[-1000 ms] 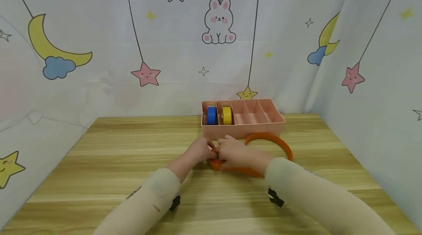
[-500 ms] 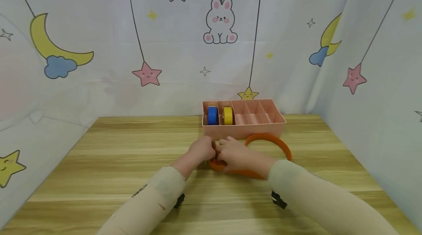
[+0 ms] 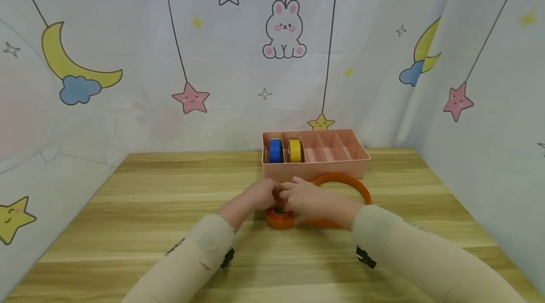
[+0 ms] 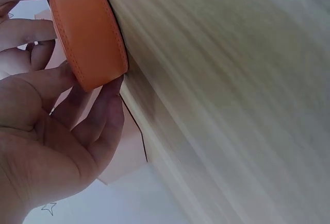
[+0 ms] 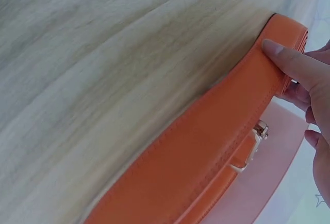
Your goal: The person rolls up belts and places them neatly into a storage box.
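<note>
An orange belt (image 3: 278,220) stands on edge on the table, its left end wound into a coil and the rest curving away in a loop to the right. My left hand (image 3: 259,194) holds the coil's left side; the left wrist view shows fingertips against the stitched coil (image 4: 88,33). Opposite it, my right hand (image 3: 307,200) pinches the coil, thumb on the outer face of the strap (image 5: 201,136) in the right wrist view. A metal buckle (image 5: 252,148) shows there behind the strap. In the head view, my hands hide part of the coil.
Behind the belt stands a pink divided box (image 3: 315,169). A blue rolled belt (image 3: 275,151) and a yellow rolled belt (image 3: 294,151) occupy its two left compartments. A patterned cloth (image 3: 230,71) hangs behind the wooden table (image 3: 170,199).
The coil has shifted slightly towards the front and shows more below my hands. The loose loop's right side has drawn a little to the left. Both hands remain at the coil.
</note>
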A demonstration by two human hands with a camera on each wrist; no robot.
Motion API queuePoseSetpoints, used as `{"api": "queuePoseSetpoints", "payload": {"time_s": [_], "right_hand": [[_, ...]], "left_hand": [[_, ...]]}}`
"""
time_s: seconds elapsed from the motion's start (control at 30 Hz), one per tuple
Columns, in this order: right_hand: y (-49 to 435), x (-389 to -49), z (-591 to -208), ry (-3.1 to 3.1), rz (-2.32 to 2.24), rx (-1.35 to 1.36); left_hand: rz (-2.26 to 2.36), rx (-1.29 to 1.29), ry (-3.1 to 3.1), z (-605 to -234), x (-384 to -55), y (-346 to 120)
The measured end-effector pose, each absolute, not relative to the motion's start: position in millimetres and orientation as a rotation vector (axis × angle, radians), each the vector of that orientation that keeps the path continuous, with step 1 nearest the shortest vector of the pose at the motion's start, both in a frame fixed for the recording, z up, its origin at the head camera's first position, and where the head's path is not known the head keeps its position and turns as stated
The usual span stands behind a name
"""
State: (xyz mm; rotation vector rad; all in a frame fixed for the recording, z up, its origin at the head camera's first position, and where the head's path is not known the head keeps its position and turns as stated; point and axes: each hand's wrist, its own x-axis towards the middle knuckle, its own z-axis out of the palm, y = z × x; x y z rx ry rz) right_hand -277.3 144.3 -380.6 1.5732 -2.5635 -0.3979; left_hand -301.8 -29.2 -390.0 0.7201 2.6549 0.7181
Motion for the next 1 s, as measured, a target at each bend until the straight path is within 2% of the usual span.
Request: {"api": "queuePoseSetpoints", "payload": {"time_s": [0.33, 0.7, 1.0], "right_hand": [[136, -280, -386, -2.619, -0.316, 1.549], [128, -278, -384, -2.745, -0.232, 1.394], [128, -276, -387, -2.704, -0.358, 1.385]], "left_hand": [[0.879, 0.558, 2.713, -399, -305, -34], [0.927, 0.36, 2.7, -399, -297, -29], [0.938, 0.432, 2.722, -399, -298, -23]]}}
